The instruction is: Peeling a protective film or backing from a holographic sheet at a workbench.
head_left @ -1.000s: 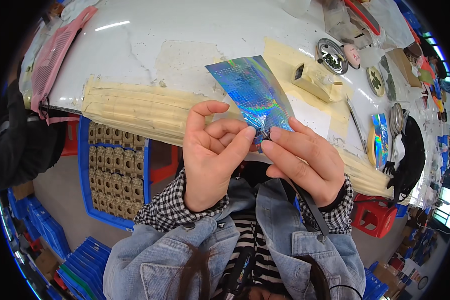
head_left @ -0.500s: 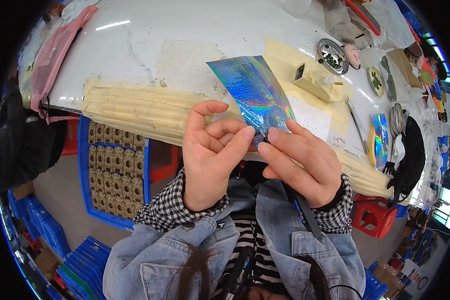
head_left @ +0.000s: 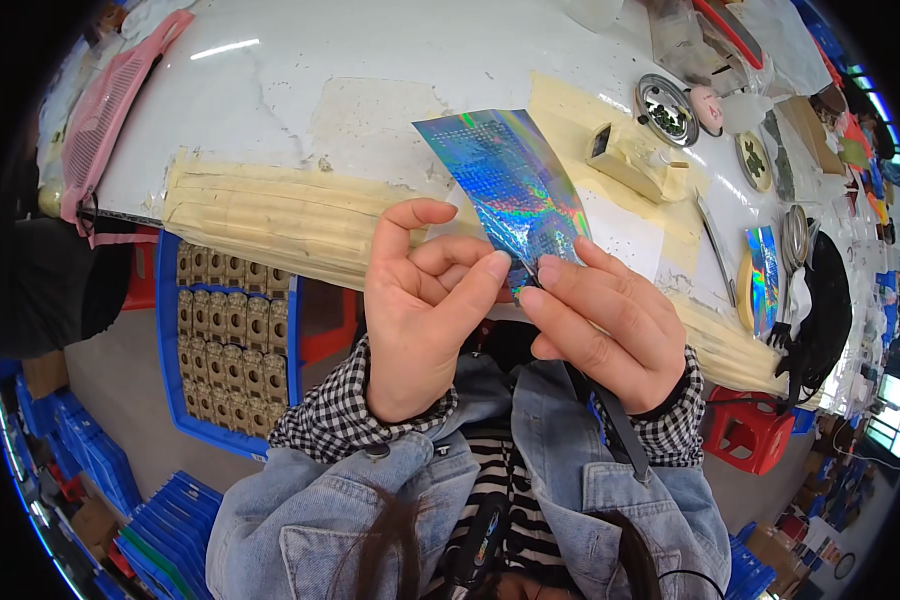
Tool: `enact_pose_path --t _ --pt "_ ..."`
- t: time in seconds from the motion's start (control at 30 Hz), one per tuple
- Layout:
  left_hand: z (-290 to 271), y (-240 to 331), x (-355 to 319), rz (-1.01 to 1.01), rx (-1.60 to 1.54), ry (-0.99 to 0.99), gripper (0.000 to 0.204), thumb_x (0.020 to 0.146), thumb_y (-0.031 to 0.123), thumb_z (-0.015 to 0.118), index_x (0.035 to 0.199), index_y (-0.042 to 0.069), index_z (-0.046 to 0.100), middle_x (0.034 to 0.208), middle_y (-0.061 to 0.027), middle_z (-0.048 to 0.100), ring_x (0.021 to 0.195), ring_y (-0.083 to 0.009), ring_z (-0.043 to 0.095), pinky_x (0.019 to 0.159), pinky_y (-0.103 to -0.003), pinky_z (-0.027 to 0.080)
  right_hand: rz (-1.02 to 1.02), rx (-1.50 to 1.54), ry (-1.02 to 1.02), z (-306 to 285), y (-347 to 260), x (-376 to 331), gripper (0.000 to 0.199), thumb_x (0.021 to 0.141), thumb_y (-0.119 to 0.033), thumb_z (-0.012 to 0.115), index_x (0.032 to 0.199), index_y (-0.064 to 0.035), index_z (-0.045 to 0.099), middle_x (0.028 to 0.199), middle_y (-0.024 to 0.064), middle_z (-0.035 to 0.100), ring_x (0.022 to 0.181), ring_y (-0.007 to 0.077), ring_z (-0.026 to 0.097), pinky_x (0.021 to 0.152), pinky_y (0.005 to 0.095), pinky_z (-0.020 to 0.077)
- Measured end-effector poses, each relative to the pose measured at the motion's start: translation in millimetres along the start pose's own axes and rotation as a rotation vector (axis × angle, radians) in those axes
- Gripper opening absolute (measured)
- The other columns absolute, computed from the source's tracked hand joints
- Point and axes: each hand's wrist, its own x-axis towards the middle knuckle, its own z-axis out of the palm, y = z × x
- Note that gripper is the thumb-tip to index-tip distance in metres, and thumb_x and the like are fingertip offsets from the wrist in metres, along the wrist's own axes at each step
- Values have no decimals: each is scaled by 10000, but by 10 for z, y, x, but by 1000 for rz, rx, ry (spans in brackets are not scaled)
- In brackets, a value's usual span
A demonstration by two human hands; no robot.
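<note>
Between the thumb and fingers of my left hand [head_left: 417, 310], the lower end of a shiny blue holographic sheet [head_left: 515, 185] is pinched. Rows of small marks cover the sheet, which stands tilted up above the table edge. My right hand [head_left: 610, 325] is closed on dark tweezers [head_left: 622, 435], whose back end sticks out below the palm. Their tips meet the lower part of the sheet, close to my left thumb. Whatever tiny piece may be at the tips is too small to make out.
On the white table [head_left: 370, 50] lie a cream-coloured box [head_left: 635, 165], a round metal dish [head_left: 667, 110] with small dark pieces, a second dish [head_left: 753, 162], and a slim metal tool [head_left: 715, 245]. A blue crate [head_left: 175, 375] of tan parts stands below left; a red stool [head_left: 745, 435] below right.
The tweezers' back end has shifted slightly with small finger movements of my right hand. My left hand and the sheet stay nearly still.
</note>
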Motion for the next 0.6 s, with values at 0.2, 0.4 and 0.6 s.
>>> enact_pose_path --t 0.2,0.4,0.6 --pt "18 6 -4 -4 2 -2 464 870 -73 612 1240 39 353 936 -115 658 815 -129 654 711 -240 547 45 45 21 -68 -19 -64 296 802 -193 730 1035 -13 696 990 125 666 929 257 684 887 447 555" --pt "-12 -45 -2 65 -63 2 453 885 -56 607 1252 48 364 976 -95 647 874 -131 642 740 -275 563 127 -106 -31 -279 -36 -406 288 812 -245 721 1017 -44 704 982 101 670 910 245 679 904 458 544" --pt "35 -48 -2 75 -47 64 433 887 -33 621 1246 52 395 971 -88 649 854 -125 635 737 -275 547 112 -271 -206 -256 -29 -590 273 769 -200 730 996 -52 699 971 65 660 918 214 647 916 428 537"
